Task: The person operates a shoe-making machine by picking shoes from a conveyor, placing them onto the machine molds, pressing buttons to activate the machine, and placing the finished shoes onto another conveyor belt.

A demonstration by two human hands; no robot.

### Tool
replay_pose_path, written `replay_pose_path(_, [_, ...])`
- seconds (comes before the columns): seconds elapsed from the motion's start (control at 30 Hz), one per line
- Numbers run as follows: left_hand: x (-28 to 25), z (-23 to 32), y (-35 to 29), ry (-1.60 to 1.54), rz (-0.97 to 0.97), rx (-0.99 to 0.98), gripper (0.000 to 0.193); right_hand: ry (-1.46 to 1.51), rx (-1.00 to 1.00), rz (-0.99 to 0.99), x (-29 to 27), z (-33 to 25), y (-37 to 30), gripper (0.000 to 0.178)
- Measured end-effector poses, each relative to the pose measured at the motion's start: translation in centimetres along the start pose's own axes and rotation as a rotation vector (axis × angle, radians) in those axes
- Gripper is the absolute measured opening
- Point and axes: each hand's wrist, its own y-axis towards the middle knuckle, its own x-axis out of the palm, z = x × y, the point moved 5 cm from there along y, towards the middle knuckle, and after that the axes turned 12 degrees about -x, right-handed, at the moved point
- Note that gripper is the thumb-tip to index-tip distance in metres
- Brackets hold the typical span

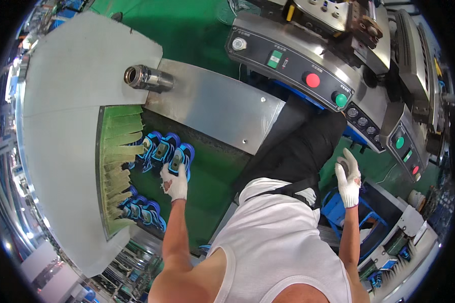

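Note:
My left hand (175, 186), in a white work glove worn through near the base of the thumb, is at the near end of a blue and black shoe (177, 159). Its thumb and fingers close on the shoe's edge; part of the grip is hidden. Two similar shoes (162, 149) stand just left of it on the green belt (207, 187). More blue shoes (145, 213) lie nearer, by the strip curtain (119, 156). Out to the right, my right hand (348, 179), gloved alike, is open beside my leg with nothing visible in it.
A steel flask (149, 79) lies at the corner of a metal plate (207, 103) beyond the belt. A grey housing (60, 151) borders the left. Ahead right stands a machine panel (298, 63) with a red button (312, 80). A blue frame (336, 209) is below my right hand.

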Motion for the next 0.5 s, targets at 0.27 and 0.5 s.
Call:
replay_pose_path(0.27, [-2.3,5.6,0.3,-0.152,0.016,0.263,0.027,-0.022,-0.689,-0.471,16.3,-17.8,9.3,0.059])
replay_pose_path(0.5, [-6.6,29.2,-8.2,-0.440,-0.261,1.171,0.028,-0.337,-0.946,-0.577,23.3,-22.4,11.2,0.030])
